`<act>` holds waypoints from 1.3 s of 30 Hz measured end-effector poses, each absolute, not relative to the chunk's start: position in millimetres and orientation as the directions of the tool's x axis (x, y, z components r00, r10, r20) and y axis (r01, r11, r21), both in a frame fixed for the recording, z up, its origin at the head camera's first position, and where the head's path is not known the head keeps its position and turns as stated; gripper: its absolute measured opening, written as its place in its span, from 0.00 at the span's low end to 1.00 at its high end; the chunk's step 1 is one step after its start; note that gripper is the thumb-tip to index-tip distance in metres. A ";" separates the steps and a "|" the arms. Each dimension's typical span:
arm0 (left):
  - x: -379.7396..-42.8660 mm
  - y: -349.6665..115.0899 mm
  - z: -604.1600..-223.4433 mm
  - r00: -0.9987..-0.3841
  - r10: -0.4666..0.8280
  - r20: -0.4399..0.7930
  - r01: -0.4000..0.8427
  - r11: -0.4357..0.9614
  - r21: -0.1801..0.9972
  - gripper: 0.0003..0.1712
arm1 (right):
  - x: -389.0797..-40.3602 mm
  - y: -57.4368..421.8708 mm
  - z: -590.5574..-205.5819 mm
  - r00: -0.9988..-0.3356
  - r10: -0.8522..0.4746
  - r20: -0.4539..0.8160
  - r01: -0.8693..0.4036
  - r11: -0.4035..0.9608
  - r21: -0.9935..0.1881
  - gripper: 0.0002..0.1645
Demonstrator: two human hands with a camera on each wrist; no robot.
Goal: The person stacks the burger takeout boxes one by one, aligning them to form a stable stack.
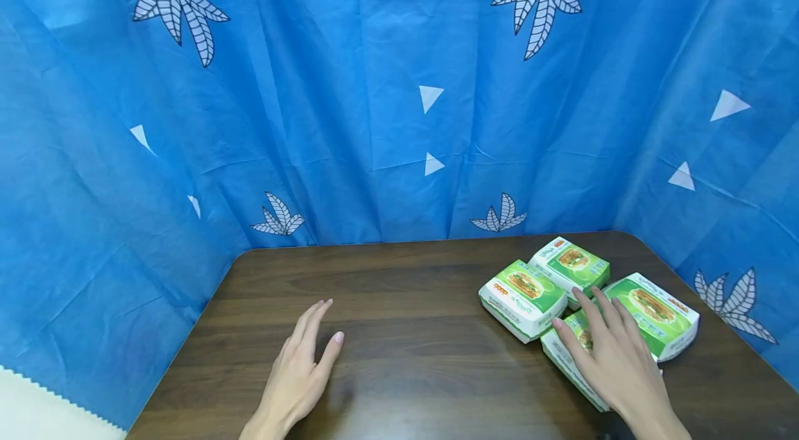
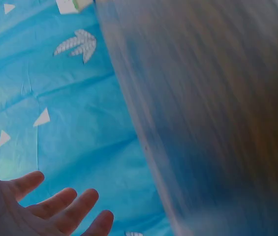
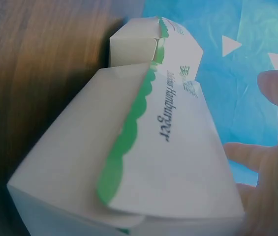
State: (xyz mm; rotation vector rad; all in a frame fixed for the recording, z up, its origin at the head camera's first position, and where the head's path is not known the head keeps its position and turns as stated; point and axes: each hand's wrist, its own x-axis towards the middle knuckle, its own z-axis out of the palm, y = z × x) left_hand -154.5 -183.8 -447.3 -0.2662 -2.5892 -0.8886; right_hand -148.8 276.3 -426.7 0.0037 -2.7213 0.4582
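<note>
My left hand (image 1: 291, 377) is held over the left part of the brown table, fingers spread and holding nothing. In the left wrist view, that hand (image 2: 50, 206) shows its fingers extended. At the right, my right hand (image 1: 614, 360) hovers over a green and white hamburger box (image 1: 571, 367) and hides part of its lid. The right wrist view shows this box (image 3: 173, 147) close up, with the right hand's fingers (image 3: 249, 155) along its far side. Whether they touch it, I cannot tell. Another hamburger box (image 1: 524, 298) lies just left of the fingertips.
Two more hamburger boxes lie close by, one box (image 1: 569, 263) at the back and a larger-looking box (image 1: 658, 315) on the right near the table edge. The wooden table (image 1: 399, 350) meets a blue patterned curtain (image 1: 349, 114) at its back and sides.
</note>
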 end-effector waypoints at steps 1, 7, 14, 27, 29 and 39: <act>-154.6 -181.0 -447.7 -0.905 0.061 0.421 0.308 0.776 0.550 0.32 | -149.0 277.1 -426.4 -0.929 0.061 0.365 -0.063 0.945 -0.320 0.46; -153.0 -164.8 -450.2 -0.911 0.100 0.401 0.340 0.732 0.590 0.32 | -147.9 280.3 -425.6 -0.934 0.070 0.350 -0.063 0.933 -0.353 0.46; -150.6 -150.8 -448.6 -0.916 0.128 0.380 0.362 0.671 0.647 0.30 | -145.9 285.2 -425.3 -0.941 0.067 0.332 -0.070 0.921 -0.384 0.46; -154.6 -114.9 -437.5 -0.919 0.208 0.334 0.391 0.580 0.715 0.30 | -146.7 293.7 -423.4 -0.947 0.035 0.320 -0.111 0.897 -0.428 0.44; -155.6 -108.5 -437.1 -0.913 0.224 0.340 0.406 0.567 0.717 0.30 | -146.8 295.1 -422.7 -0.945 0.024 0.328 -0.127 0.892 -0.433 0.43; -157.9 -69.8 -438.1 -0.871 0.356 0.337 0.484 0.514 0.708 0.31 | -147.4 305.8 -423.9 -0.961 -0.014 0.276 -0.145 0.876 -0.460 0.41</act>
